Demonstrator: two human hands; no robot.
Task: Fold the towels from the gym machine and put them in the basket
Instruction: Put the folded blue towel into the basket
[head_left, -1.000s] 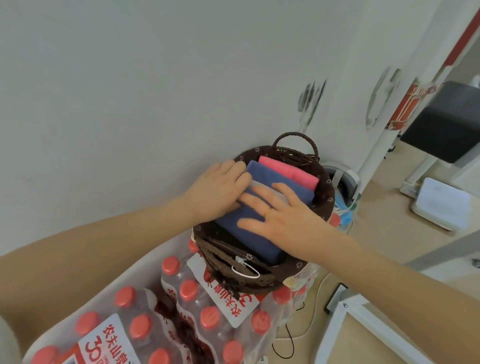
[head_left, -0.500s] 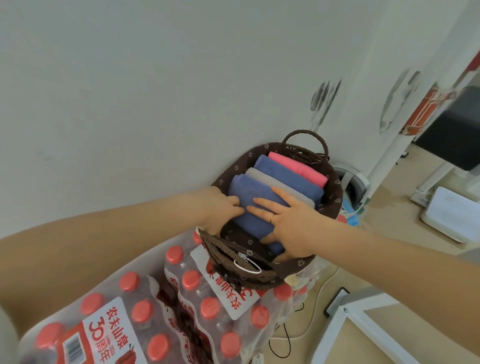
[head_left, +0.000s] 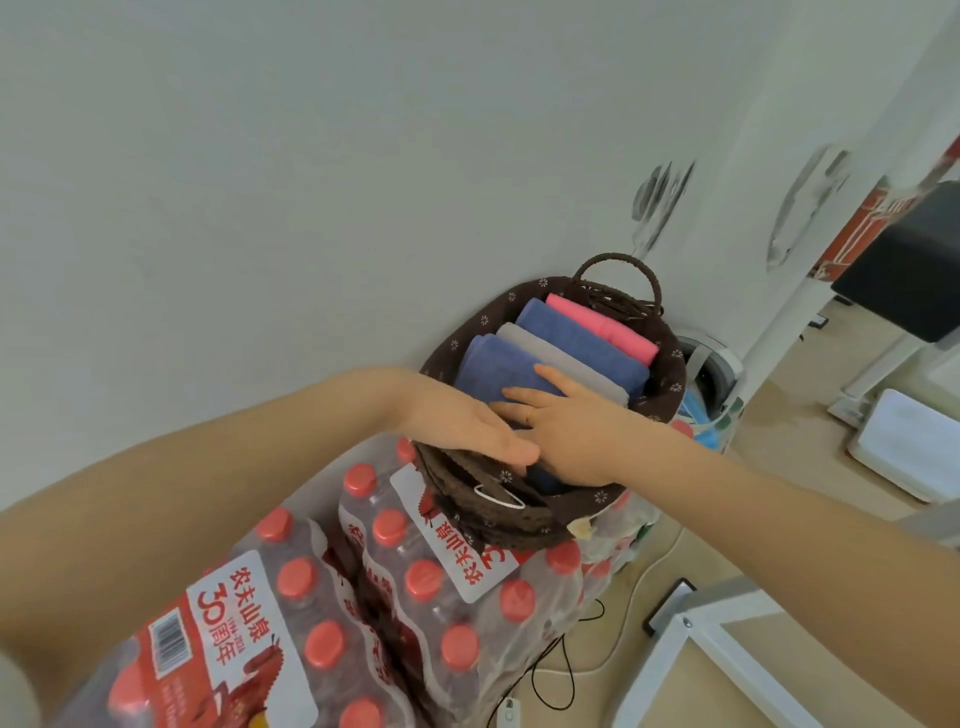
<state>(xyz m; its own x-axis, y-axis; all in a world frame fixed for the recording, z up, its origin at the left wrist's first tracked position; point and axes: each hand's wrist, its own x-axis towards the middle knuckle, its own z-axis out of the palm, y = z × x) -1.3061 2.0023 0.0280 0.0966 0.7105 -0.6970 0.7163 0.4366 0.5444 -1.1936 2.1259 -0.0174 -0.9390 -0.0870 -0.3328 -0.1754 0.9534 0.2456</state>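
A dark brown basket (head_left: 670, 384) with a looped handle stands on shrink-wrapped packs of water bottles by the wall. Folded towels stand side by side in it: a pink towel (head_left: 602, 327) at the back, a blue towel (head_left: 582, 348), a grey towel (head_left: 556, 358) and a blue-purple towel (head_left: 498, 364) nearest me. My right hand (head_left: 566, 426) lies flat on the blue-purple towel, fingers straight, pressing it down. My left hand (head_left: 467, 426) hovers flat over the basket's near-left rim, its fingertips beside my right hand.
Packs of red-capped water bottles (head_left: 363, 597) fill the lower left under the basket. A white wall stands behind. To the right are a white gym machine frame (head_left: 779, 322) with a black pad (head_left: 904, 270), a white metal frame (head_left: 701, 649) and cables on the floor.
My left hand has come out of the basket's left side and now lies flat above the near rim. My right hand has stayed on the blue-purple towel, which sits lower in the basket.
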